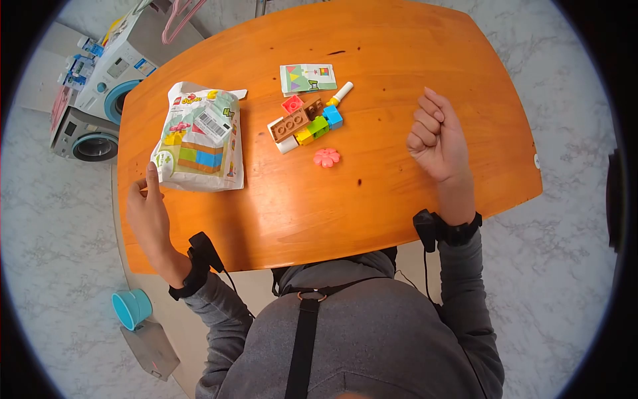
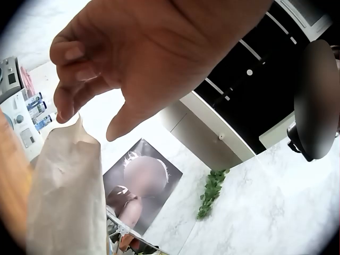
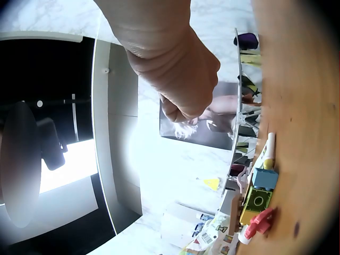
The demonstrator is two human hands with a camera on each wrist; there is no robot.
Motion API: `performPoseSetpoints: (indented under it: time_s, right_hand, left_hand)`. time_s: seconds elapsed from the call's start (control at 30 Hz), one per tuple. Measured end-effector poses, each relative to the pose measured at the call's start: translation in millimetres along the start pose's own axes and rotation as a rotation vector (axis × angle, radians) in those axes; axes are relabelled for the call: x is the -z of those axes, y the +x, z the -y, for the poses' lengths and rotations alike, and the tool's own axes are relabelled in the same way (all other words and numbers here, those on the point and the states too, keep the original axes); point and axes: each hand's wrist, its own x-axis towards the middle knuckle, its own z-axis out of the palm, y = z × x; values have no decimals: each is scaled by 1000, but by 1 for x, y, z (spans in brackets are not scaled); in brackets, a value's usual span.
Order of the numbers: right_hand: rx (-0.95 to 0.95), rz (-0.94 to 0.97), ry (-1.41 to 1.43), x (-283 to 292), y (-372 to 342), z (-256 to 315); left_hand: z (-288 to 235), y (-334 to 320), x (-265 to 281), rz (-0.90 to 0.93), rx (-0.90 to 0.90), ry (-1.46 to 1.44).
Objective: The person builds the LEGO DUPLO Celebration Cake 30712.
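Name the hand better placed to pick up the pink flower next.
Probably the right hand: it looks nearer the pink flower, though its loose fist would need opening. The left hand is farther off, by the bag.

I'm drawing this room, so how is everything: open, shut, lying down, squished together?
Bag: picture side up; can't tell if it's open.
Booklet: lying picture side up.
Blocks: bunched together; can't tell which are joined.
Pink flower: lying apart from the blocks.
Left hand: at the bag's corner, fingers loosely bent.
Right hand: curled into a fist.
Blue bucket: no lid on.
Washing machine door nearest the bucket: looks shut.
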Motion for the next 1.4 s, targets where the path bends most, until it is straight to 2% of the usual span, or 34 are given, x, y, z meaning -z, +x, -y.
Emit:
performPoseSetpoints:
  time_s: [0.17, 0.23, 0.27, 0.33, 0.4, 0.53, 0.57, 0.63, 0.67, 0.73, 0.77, 0.83, 0.9, 1.0, 1.07, 1.13, 1.17, 1.27, 1.33, 1.37, 1.4]
  right_hand:
    - [43, -30, -39, -8, -4, 10]
    - [82, -62, -121, -12, -4, 13]
    - [76, -45, -112, -14, -2, 14]
    - [122, -64, -248, -20, 3, 14]
    - [136, -68, -342, -30, 12, 11]
    - [155, -75, -591, -41, 33, 1]
    - [155, -73, -594, -44, 40, -2]
    - [151, -54, -833, -49, 56, -5]
    - [153, -54, -836, -48, 66, -6]
    - [122, -25, -1171, -44, 87, -6]
    - [126, -27, -1177, -43, 96, -9]
    - [278, -13, -1515, -43, 112, -17]
    - [262, -41, -1501, -49, 121, -25]
    - [234, -39, -1478, -48, 136, -39]
    - [228, -17, -1470, -44, 144, -48]
    - [119, -58, -1373, -45, 148, -54]
    - [121, -64, -1375, -43, 151, -57]
    - [201, -35, -1463, -39, 157, -60]
    - [-22, -66, -1030, -40, 158, -61]
    - [-25, -64, -1033, -40, 160, -61]
    - [-63, -78, -921, -39, 162, -60]
  left_hand:
    - [-9, 2, 14, -57, -60, -34]
    - [-9, -1, 19, -76, -34, -571]
    - [-10, -2, 19, -93, -37, -563]
    - [-17, -3, 10, -52, -33, -994]
    - [-28, -6, 1, 150, 23, -1269]
    - [-31, -6, -24, 685, 29, -1659]
    - [-32, -5, -29, 683, 29, -1663]
    - [-36, 0, -37, 953, 73, -1873]
    - [-40, 2, -41, 954, 71, -1875]
    - [-45, 7, -47, 1173, 239, -2052]
    - [-46, 10, -50, 1240, 161, -2091]
    - [-51, 13, -51, 1287, 119, -2057]
    - [-56, 17, -54, 1330, 80, -2024]
    - [-61, 25, -60, 1418, 112, -2013]
    - [-63, 33, -67, 1606, 310, -2084]
    - [-63, 39, -73, 1665, 374, -2133]
    - [-62, 42, -75, 1719, 443, -2180]
    - [-61, 47, -82, 1771, 482, -2212]
    - [-62, 50, -86, 1818, 479, -2226]
    - [-61, 52, -87, 1860, 478, -2235]
    - [-62, 54, -87, 1857, 477, -2238]
